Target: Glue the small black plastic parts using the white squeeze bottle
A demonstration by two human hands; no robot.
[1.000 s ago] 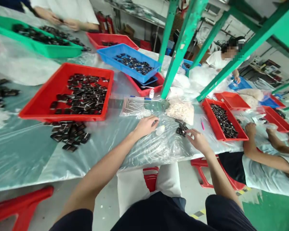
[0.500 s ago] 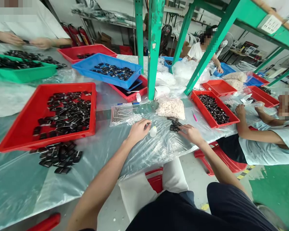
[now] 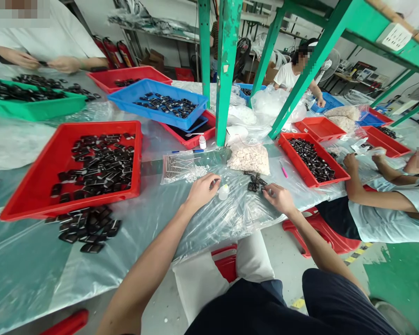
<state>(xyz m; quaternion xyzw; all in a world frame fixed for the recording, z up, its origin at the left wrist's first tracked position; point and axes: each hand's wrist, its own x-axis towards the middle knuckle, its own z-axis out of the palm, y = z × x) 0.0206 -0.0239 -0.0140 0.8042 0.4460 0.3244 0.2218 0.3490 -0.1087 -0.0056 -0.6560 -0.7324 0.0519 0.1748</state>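
Surface: a long worktop [image 3: 153, 218] under a wrinkled clear plastic sheet; green posts [image 3: 226, 70] rise from its middle, with shelving and cartons in the room behind.
Left side: a red tray [image 3: 31, 181] half filled with black parts; a loose heap [image 3: 87, 228] of the same parts lies on the sheet between it and the near edge.
Far side: a blue tray [image 3: 153, 117] and a green tray [image 3: 31, 108], both holding black parts.
Right side: a second red tray [image 3: 328, 181], filled with black parts; a co-worker's hand [image 3: 351, 163] rests just beyond it.
Middle: a bag of pale pieces [image 3: 248, 158] and a bag of thin pins [image 3: 179, 165], side by side at the foot of the posts.
Left hand [image 3: 202, 190]: palm down near the near edge, fingers curled, tips just beside a white bottle [image 3: 223, 191]; I cannot tell if it grips anything.
Right hand [image 3: 279, 197]: fingers stretched to a cluster of black parts [image 3: 254, 182], tips at its near side; grip not discernible.
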